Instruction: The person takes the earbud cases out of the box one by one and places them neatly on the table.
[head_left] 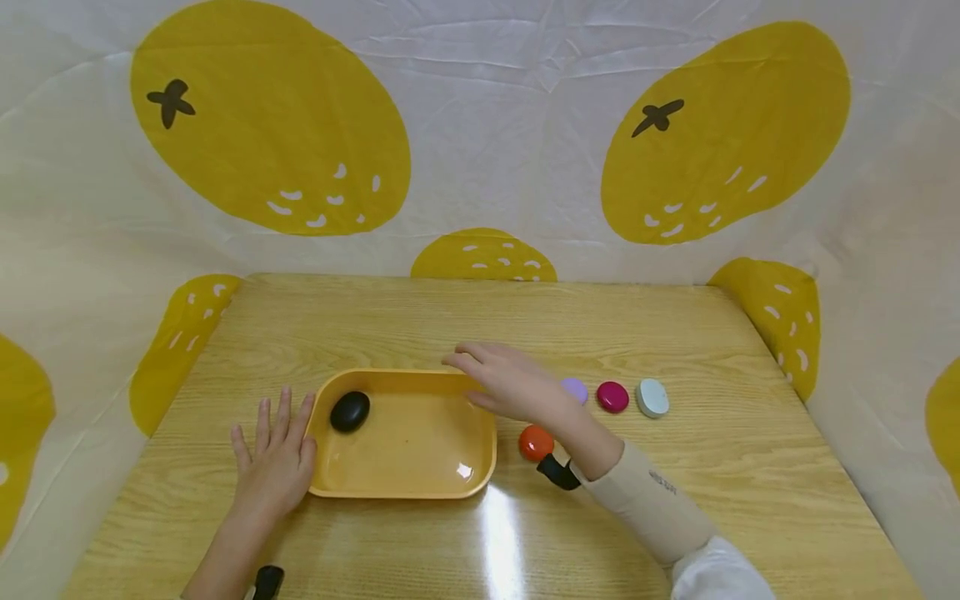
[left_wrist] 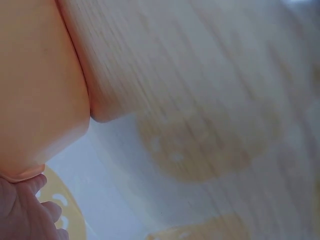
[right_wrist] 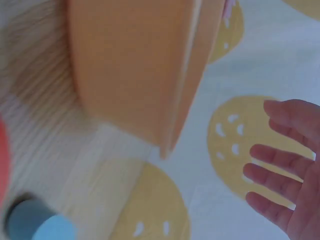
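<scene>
A yellow-orange plastic tray [head_left: 405,490] stands between the two hands, and a glossy black oval piece [head_left: 350,412] lies in its left end. My left hand [head_left: 273,467] rests against the tray's left side with its fingers straight and spread. Over the tray's far right corner hovers my right hand [head_left: 510,385], holding nothing. In the right wrist view its fingers [right_wrist: 272,180] are extended and apart, beside the tray wall [right_wrist: 125,65]. Nearest to the right forearm is an orange-red round piece [head_left: 536,442]; a lavender piece [head_left: 575,390] is partly hidden behind that arm.
A magenta round piece [head_left: 612,397] and a pale blue-green rounded piece [head_left: 652,398] lie on the wooden table [head_left: 712,483], right of the lavender one. Behind the table hangs a white cloth [head_left: 510,150] printed with large yellow fruit.
</scene>
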